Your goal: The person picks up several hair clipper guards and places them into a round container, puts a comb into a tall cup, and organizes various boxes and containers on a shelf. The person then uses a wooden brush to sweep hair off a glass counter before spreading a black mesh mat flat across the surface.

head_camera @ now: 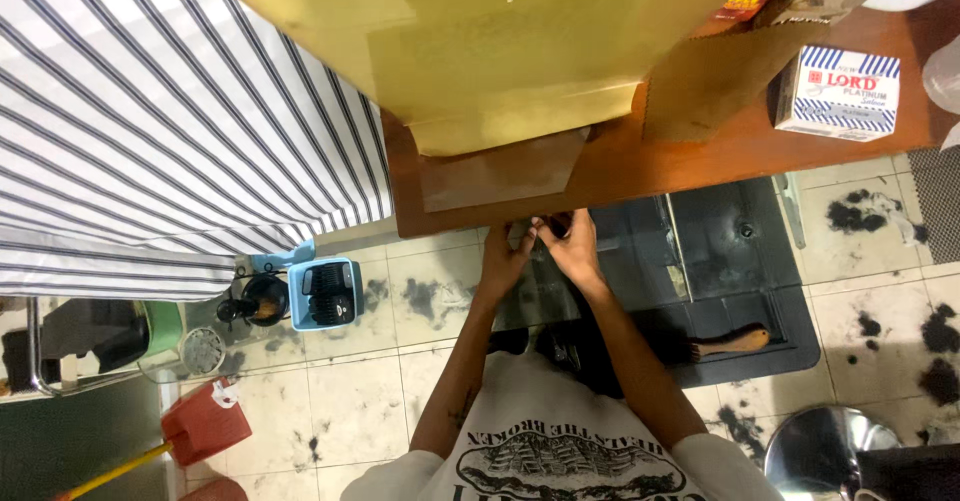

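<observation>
A small dark thing (pixel 560 224) is pinched between the left hand (pixel 503 256) and the right hand (pixel 574 251), just under the edge of the brown table (pixel 700 156). What it is cannot be told. It could be dropped if the fingers slip, and lost among the hair clumps (pixel 850 213) on the tiled floor. A white box with blue stripes (pixel 838 91) stands on the table's right side. A big yellow envelope (pixel 500 51) hangs over the table top. A red dustpan (pixel 205 423) lies low on the left.
</observation>
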